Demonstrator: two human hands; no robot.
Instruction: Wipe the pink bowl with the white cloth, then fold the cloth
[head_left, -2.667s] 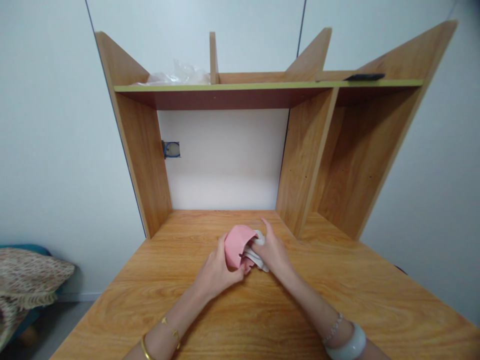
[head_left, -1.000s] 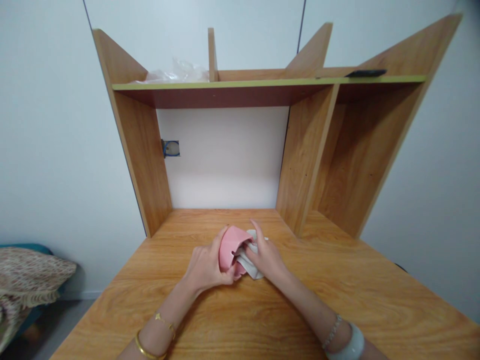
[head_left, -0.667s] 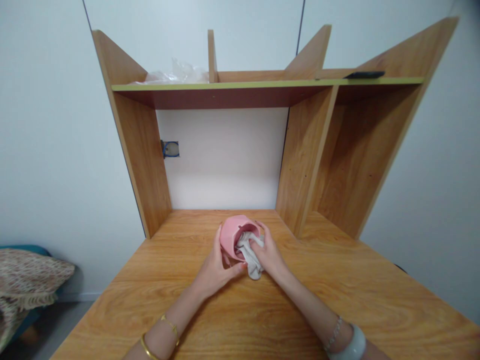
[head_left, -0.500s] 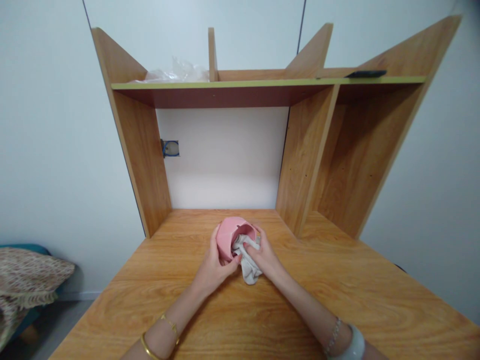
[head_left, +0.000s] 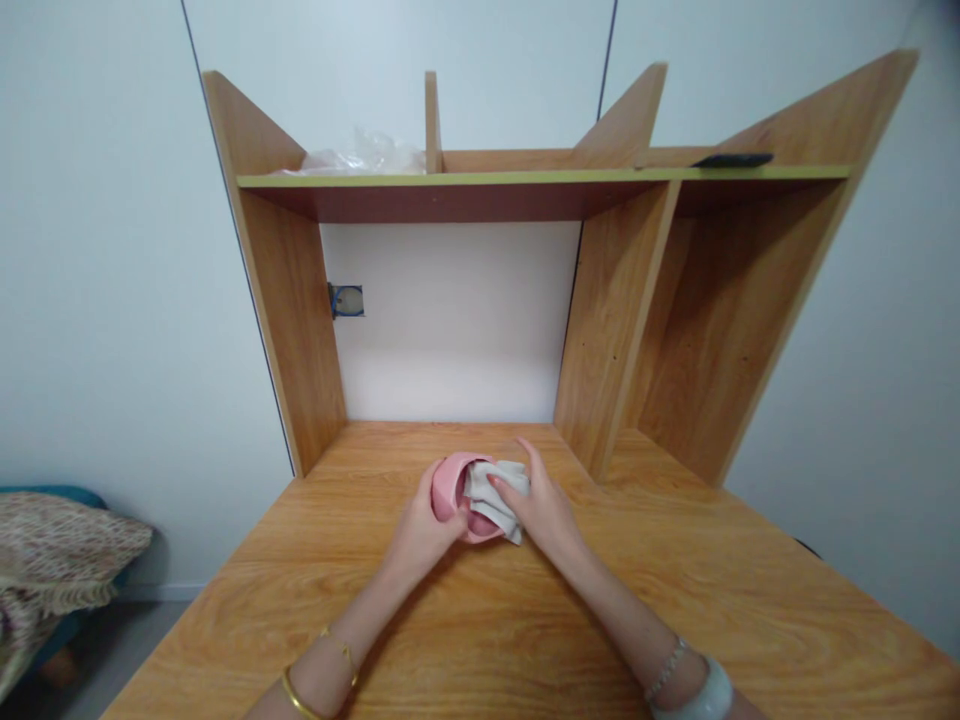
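Observation:
A pink bowl-like container (head_left: 448, 484) is tipped on its side above the desk, its opening turned to the right. My left hand (head_left: 426, 530) grips it from the left, thumb at the near rim. My right hand (head_left: 546, 505) holds a light grey cloth (head_left: 491, 492) at the opening, with the thumb pressed on top of it. Part of the cloth lies inside the container and a corner hangs over the near rim. The right hand's fingers behind the cloth are partly hidden.
The wooden desk (head_left: 480, 640) carries a hutch with a shelf (head_left: 525, 180). On the shelf lie a clear plastic bag (head_left: 367, 155) and a dark flat object (head_left: 731, 160). A wall socket opening (head_left: 347, 301) shows at the back left. A woven blanket (head_left: 67, 545) drapes at the far left.
The container has turned in my left hand, its opening now facing more to the right. My right hand has shifted the cloth slightly, and less of it hangs down. The view has tilted slightly.

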